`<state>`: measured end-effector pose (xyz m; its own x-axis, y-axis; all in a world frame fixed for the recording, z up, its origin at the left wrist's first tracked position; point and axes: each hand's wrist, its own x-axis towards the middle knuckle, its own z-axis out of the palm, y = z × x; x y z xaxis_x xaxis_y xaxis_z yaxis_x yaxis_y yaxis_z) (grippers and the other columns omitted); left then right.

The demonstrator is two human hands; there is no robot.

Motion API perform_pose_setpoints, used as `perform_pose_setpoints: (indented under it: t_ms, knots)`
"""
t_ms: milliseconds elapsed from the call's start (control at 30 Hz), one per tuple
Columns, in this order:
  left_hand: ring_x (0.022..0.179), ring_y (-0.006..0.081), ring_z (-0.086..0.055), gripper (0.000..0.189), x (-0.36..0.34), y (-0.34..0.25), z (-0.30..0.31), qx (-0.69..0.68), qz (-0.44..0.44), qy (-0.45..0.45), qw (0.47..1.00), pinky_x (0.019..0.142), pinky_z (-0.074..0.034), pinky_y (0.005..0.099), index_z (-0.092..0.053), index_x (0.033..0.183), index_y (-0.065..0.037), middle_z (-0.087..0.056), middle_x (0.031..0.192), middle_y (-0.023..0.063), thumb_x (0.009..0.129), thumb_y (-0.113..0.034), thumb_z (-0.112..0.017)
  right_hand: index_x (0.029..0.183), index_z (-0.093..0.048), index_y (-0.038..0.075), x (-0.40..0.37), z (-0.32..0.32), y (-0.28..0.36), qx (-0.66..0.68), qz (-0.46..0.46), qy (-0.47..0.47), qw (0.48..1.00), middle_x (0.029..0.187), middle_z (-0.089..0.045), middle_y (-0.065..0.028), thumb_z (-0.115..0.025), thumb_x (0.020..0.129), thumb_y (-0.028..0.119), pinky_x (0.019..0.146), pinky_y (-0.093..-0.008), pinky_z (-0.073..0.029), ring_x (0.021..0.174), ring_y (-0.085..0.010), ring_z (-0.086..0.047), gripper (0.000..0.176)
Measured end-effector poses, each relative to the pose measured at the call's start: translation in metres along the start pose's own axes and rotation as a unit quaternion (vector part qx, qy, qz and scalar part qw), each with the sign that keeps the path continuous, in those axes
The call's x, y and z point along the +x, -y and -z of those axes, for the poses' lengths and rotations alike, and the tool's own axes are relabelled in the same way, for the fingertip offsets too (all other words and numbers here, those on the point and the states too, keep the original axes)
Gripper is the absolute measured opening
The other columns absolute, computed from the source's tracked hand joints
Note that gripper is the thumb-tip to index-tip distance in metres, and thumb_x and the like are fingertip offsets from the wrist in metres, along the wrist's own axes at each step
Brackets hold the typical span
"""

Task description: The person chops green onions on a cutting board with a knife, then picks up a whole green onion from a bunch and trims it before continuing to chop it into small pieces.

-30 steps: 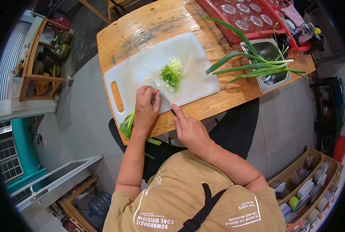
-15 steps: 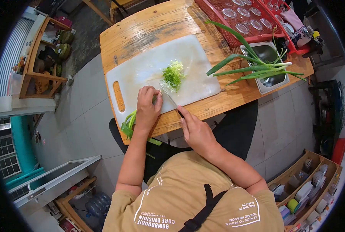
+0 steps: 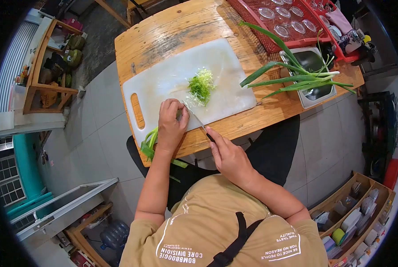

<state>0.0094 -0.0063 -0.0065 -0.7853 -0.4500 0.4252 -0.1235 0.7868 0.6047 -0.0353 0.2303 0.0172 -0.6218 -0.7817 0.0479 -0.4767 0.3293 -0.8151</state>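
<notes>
My left hand (image 3: 172, 122) is closed over spring onions (image 3: 150, 141) at the near edge of a white cutting board (image 3: 159, 75). Their green leaves trail out below the wrist and over the table's edge, while the ends under my fingers are mostly hidden. In my right hand (image 3: 229, 155) is a knife (image 3: 197, 119), gripped by its dark handle. Its blade slants up and left, with the tip close beside my left fingertips. Just beyond the blade lies a pile of chopped spring onion (image 3: 201, 86), green and pale.
Whole spring onions (image 3: 292, 80) lie across a steel pan (image 3: 317, 100) on the table's right. Behind it, a red crate (image 3: 292, 43) holds several upturned glasses. The wooden table (image 3: 163, 38) ends close to my body. A box of kitchenware (image 3: 352, 200) stands at the lower right.
My right hand and the knife have shifted slightly down and to the right. My left hand stays nearly in place on the spring onions, and the chopped pile looks the same.
</notes>
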Motion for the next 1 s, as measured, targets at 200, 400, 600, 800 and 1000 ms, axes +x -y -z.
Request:
perform_pose_setpoints:
  t_ms: [200, 400, 600, 800, 1000]
  knots:
    - [0.101, 0.0396, -0.064, 0.015, 0.000, 0.001, 0.000, 0.007, -0.002, 0.002, 1.000, 0.091, -0.054, 0.0483, -0.064, 0.100, 0.002, -0.067, 0.105, 0.0169, 0.091, 0.005, -0.076, 0.166, -0.050, 0.012, 0.001, 0.001, 0.000, -0.002, -0.003, 0.000, 1.000, 0.101, -0.072, -0.0237, -0.062, 0.114, 0.018, 0.070, -0.0581, -0.060, 0.078, -0.0487, -0.072, 0.054]
    - [0.101, 0.0395, -0.065, 0.016, -0.001, 0.002, 0.000, 0.003, 0.007, 0.005, 1.000, 0.091, -0.054, 0.0482, -0.064, 0.100, 0.002, -0.067, 0.105, 0.0171, 0.091, 0.005, -0.077, 0.160, -0.055, 0.007, 0.001, 0.010, 0.009, -0.002, -0.032, 0.032, 0.999, 0.125, -0.075, -0.0282, -0.062, 0.114, 0.012, 0.082, -0.0543, -0.063, 0.098, -0.0486, -0.075, 0.048]
    - [0.102, 0.0397, -0.065, 0.017, 0.000, 0.002, 0.001, 0.005, 0.003, 0.010, 1.000, 0.091, -0.054, 0.0482, -0.064, 0.101, 0.001, -0.067, 0.106, 0.0173, 0.091, 0.005, -0.077, 0.160, -0.055, 0.008, 0.002, 0.009, 0.009, -0.020, -0.048, 0.047, 0.998, 0.123, -0.075, -0.0274, -0.062, 0.113, 0.011, 0.081, -0.0541, -0.063, 0.097, -0.0484, -0.075, 0.047]
    - [0.103, 0.0403, -0.065, 0.017, 0.000, 0.001, 0.002, 0.002, 0.006, 0.013, 1.000, 0.092, -0.054, 0.0485, -0.063, 0.100, 0.001, -0.067, 0.106, 0.0175, 0.090, 0.005, -0.077, 0.166, -0.050, 0.012, 0.009, -0.001, 0.005, -0.019, -0.001, 0.005, 1.000, 0.099, -0.072, -0.0242, -0.062, 0.113, 0.017, 0.071, -0.0569, -0.061, 0.080, -0.0478, -0.073, 0.054]
    - [0.104, 0.0404, -0.064, 0.017, 0.001, 0.000, 0.003, -0.005, 0.009, 0.011, 1.000, 0.092, -0.054, 0.0484, -0.063, 0.101, 0.001, -0.066, 0.106, 0.0177, 0.090, 0.005, -0.076, 0.163, -0.051, 0.009, 0.014, 0.002, 0.008, -0.014, -0.005, 0.018, 1.000, 0.099, -0.072, -0.0239, -0.060, 0.114, 0.018, 0.073, -0.0560, -0.061, 0.081, -0.0464, -0.073, 0.051]
